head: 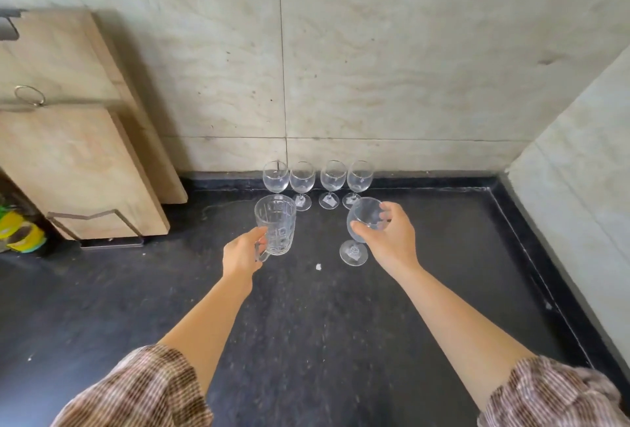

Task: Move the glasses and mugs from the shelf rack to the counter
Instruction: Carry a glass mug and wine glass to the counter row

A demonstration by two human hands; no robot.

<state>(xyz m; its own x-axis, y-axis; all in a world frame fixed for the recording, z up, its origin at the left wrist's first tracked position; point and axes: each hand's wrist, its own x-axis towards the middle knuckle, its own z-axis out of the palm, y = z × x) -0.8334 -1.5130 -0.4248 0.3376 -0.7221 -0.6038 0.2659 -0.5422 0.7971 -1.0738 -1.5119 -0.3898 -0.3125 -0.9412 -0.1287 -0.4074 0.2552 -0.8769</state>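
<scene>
Our left grip [242,254] curls round the glass mug [276,224] handle; our right grip [392,239] clasps the wine glass [365,215] bowl; dark worktop [306,324] below.

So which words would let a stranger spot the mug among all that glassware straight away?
Look at the dark counter below the tiled wall, where four wine glasses stand in a row. Just in front of the row's left end, the left hand grips the mug by its handle. It alone has no stem: a tall, straight-sided clear glass with a pressed pattern.
</scene>
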